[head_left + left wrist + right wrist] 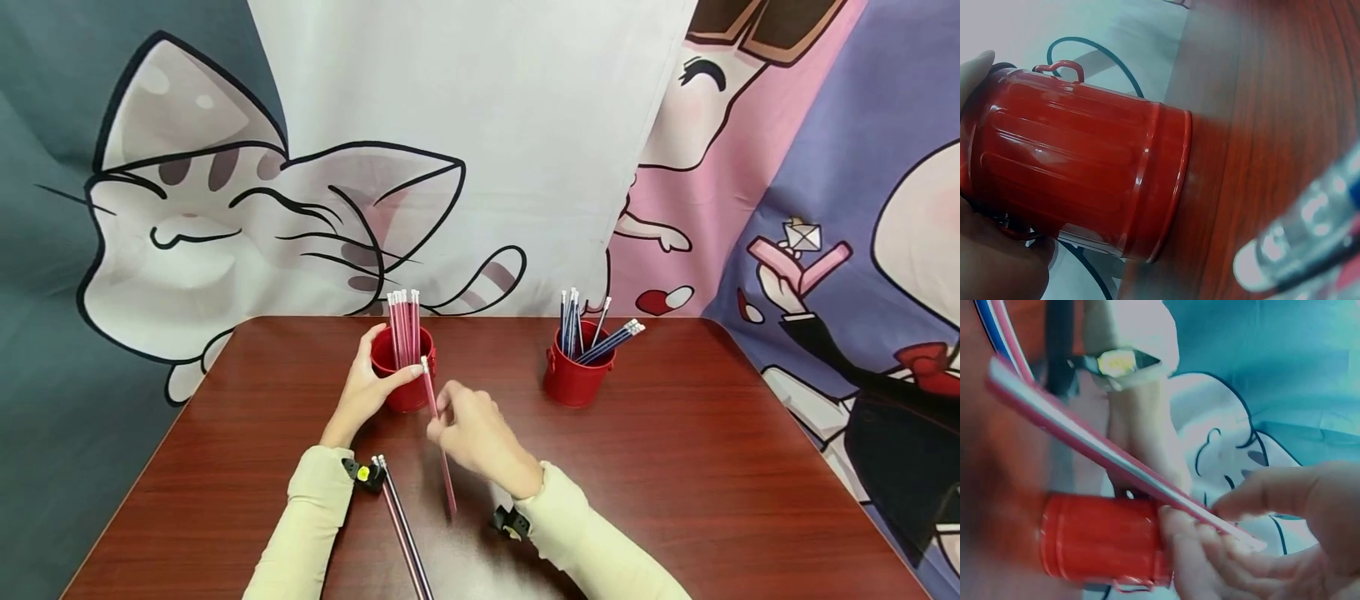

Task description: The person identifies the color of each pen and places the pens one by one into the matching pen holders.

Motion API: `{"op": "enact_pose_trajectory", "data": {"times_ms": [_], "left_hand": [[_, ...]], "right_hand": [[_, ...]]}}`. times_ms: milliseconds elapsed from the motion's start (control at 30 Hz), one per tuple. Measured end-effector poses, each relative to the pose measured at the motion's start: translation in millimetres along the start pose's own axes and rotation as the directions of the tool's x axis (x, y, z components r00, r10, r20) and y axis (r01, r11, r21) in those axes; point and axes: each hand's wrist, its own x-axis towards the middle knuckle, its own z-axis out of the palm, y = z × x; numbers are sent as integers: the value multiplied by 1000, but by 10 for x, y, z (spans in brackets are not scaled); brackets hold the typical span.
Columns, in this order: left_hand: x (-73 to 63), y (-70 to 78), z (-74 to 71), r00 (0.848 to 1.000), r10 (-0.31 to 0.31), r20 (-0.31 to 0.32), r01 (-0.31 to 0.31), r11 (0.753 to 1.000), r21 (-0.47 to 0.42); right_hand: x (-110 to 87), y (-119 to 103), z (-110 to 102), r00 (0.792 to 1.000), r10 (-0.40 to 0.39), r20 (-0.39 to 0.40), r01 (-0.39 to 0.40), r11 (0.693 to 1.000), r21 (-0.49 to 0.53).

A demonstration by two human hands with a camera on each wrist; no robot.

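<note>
My left hand (pixel 369 385) grips the rim of a red bucket (pixel 407 400) on the left, the thumb lying across its front. Several pink striped pencils (pixel 403 329) stand in that bucket with their white ends up. Just right of it, my right hand (pixel 476 429) pinches a single pink pencil (pixel 447 479), tilted with its white end up beside the left thumb. In the right wrist view this pencil (pixel 1104 450) slants across the bucket, pinched between thumb and fingers. The left wrist view shows the bucket's side (pixel 1079 156) close up.
A pink pencil and a dark blue pencil (pixel 405 529) lie side by side near the front, by my left wrist. On the right stands a second red bucket (pixel 576 385) holding several blue pencils (pixel 573 325), some leaning right. A cartoon-printed cloth (pixel 480 100) hangs behind the table.
</note>
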Motion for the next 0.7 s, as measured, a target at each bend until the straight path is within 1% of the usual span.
{"op": "enact_pose_trajectory", "data": {"times_ms": [67,133,200,267,367,467,700], "left_hand": [[-25,71,1,1000,2,6,-2,1000,-15],[-54,142,2,1000,11,14,-11,1000,-23],[-77,199,7,1000,20,17,-20,1000,-24],[-90,222,12,1000,23,19,-22,1000,-19],[-92,230,17,999,26,22,-25,999,-19],[-89,226,15,999,23,24,-22,1000,-21],[-82,222,14,999,14,29,-13,999,-34]], "right_hand": [[61,6,-50,996,-53,-67,57,997,45],[120,14,-88,985,-111,-135,122,990,72],[173,22,-118,965,-168,-203,188,978,85],[215,32,-139,941,-218,-260,251,963,99],[259,34,-164,908,-266,-322,314,943,106],[287,22,-182,890,-298,-345,353,929,110],[399,-62,-241,868,-351,-350,406,909,95]]}}
